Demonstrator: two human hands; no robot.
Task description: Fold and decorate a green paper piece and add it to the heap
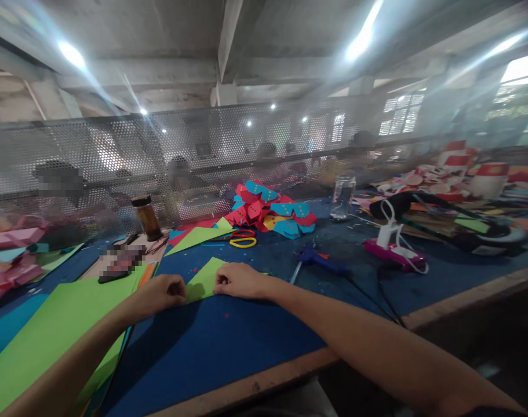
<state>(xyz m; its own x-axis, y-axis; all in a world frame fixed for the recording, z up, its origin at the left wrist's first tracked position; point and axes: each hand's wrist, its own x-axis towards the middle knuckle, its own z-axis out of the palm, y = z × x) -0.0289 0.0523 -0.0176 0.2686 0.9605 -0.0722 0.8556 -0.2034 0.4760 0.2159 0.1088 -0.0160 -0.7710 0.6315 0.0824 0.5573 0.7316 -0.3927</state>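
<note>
A small piece of green paper (203, 280) with a pointed top stands between my two hands over the blue tabletop (194, 353). At its lower left corner, my left hand (164, 294) is closed with thumb and finger pinching the edge. My right hand (237, 280) pinches the right side, its fingers curled inward. Just beyond them lie scissors (243, 238) with red and yellow handles and another folded green sheet (200, 234). Under my left forearm spreads a stack of large green paper (59, 324).
Red and blue folded paper pieces (264, 208) are heaped at the back. A blue glue gun (320, 260) with a cable lies to the right, near a magenta power strip (394, 255). A glass jar (342, 198) and a brown bottle (146, 219) stand behind. A perforated metal screen (229, 133) borders the table.
</note>
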